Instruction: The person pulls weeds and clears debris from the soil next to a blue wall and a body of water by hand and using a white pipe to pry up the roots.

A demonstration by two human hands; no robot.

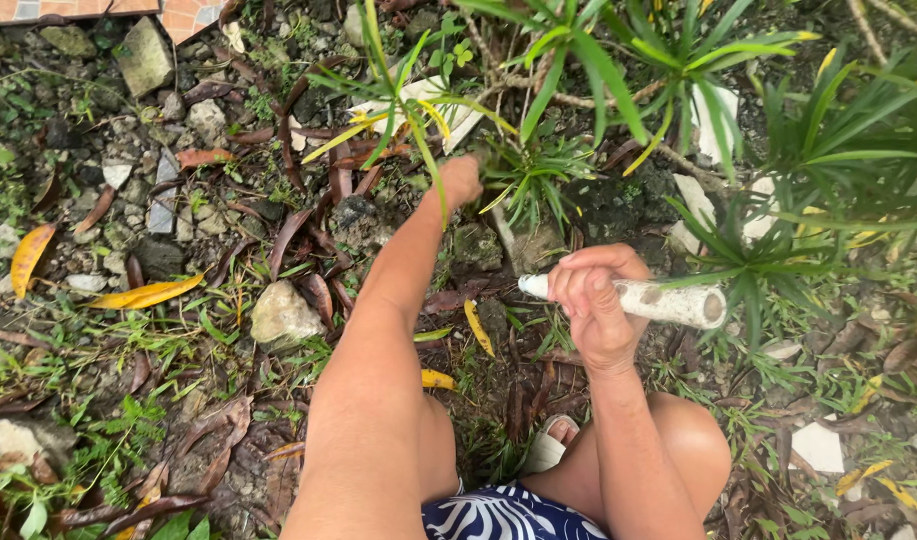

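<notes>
The left hand reaches in among long green leaves that crowd it on the right and above. Stones and dead leaves litter the ground to its left. The right hand, gripping a pale stick, has low grass before it; spiky plants block the right side.

garden bed: plants, stones, dead leaves
</notes>
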